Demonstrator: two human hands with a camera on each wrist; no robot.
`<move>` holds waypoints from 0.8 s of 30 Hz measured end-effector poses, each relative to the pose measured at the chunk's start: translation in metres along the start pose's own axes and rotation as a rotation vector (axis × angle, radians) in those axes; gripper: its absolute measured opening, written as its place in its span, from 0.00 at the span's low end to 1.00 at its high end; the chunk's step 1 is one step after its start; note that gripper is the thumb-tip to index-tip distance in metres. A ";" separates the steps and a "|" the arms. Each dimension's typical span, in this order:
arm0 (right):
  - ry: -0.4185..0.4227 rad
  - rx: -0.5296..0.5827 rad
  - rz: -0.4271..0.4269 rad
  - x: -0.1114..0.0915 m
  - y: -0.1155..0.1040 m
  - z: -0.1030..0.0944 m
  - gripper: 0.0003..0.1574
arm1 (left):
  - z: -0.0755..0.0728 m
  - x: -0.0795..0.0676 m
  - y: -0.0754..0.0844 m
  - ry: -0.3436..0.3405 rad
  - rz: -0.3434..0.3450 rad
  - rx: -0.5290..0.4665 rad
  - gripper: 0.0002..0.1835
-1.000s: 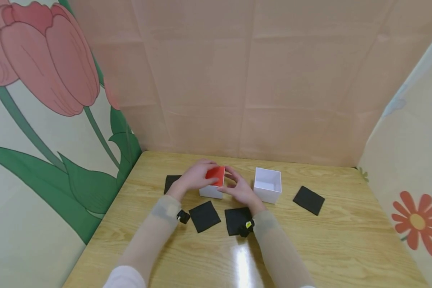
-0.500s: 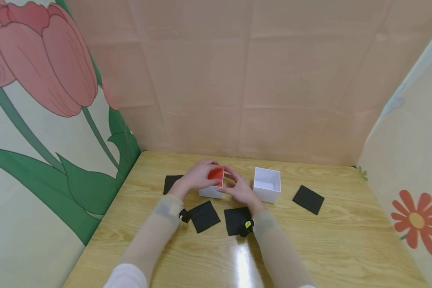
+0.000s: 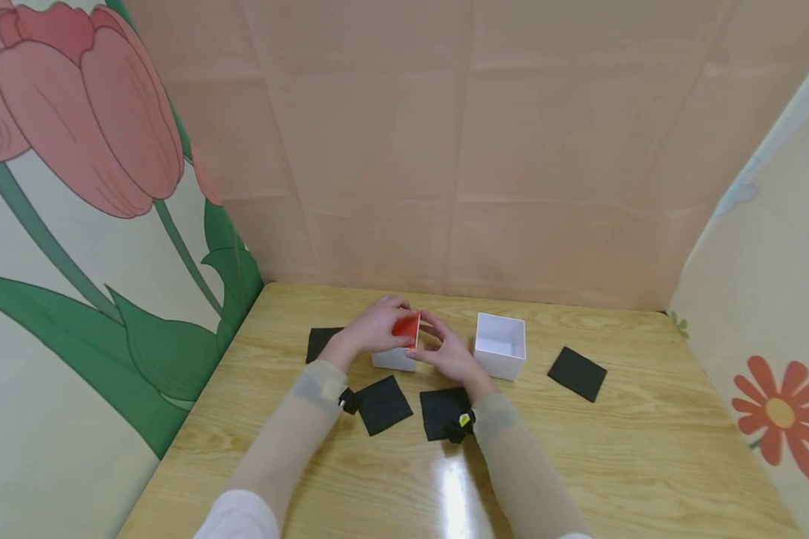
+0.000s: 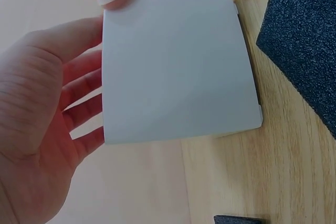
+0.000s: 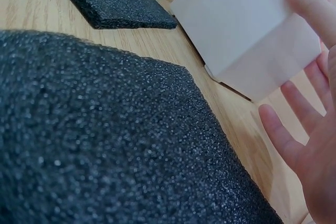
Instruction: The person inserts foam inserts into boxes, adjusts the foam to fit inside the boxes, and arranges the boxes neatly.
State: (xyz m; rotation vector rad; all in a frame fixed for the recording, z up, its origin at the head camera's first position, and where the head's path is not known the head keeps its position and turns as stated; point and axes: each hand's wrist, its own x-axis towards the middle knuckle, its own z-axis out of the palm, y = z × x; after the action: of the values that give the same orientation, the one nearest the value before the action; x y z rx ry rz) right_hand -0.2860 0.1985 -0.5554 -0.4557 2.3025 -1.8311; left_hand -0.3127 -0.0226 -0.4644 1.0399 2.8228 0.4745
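Observation:
A white box (image 3: 394, 360) stands at the middle left of the table, with a red surface (image 3: 407, 330) showing at its top. I cannot tell whether the red is a lid, a lining or something inside. My left hand (image 3: 371, 329) grips the box at its upper left, fingers at the far side, partly covering the red. From the right my right hand (image 3: 455, 358) holds it, thumb at the near top edge and fingers spread along the side. In the left wrist view the plain white face (image 4: 173, 66) fills the middle, both hands at its upper edges.
An open white box (image 3: 501, 352) stands just right of my right hand. Flat black foam squares lie about: one (image 3: 383, 406) in front, one (image 3: 438, 412) partly under the right wrist camera, one (image 3: 577, 374) at right, another (image 3: 320, 343) behind my left wrist.
My left hand has shifted slightly right over the box, and less of the red surface shows. The right hand keeps nearly the same place on the box.

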 end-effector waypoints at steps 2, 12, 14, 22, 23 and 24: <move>0.000 0.002 0.001 0.000 0.001 0.000 0.62 | 0.000 0.001 0.000 -0.004 0.005 0.012 0.32; -0.002 -0.007 0.001 0.001 0.002 0.000 0.63 | 0.003 0.006 0.000 -0.017 0.030 0.102 0.32; -0.005 -0.007 0.003 0.001 0.002 0.000 0.63 | 0.003 0.006 0.001 -0.019 0.037 0.119 0.32; -0.001 -0.003 0.004 -0.001 0.002 -0.001 0.64 | 0.000 0.006 0.008 -0.008 0.036 0.124 0.30; 0.000 -0.003 0.005 -0.001 0.002 -0.001 0.64 | 0.000 0.006 0.008 -0.012 0.035 0.124 0.30; 0.001 -0.005 0.005 -0.001 0.002 -0.001 0.64 | 0.000 0.005 0.009 -0.016 0.033 0.122 0.30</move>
State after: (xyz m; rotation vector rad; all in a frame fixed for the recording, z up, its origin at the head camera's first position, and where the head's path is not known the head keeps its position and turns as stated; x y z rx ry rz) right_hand -0.2860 0.2005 -0.5575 -0.4491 2.3072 -1.8247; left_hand -0.3112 -0.0127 -0.4611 1.1076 2.8559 0.2984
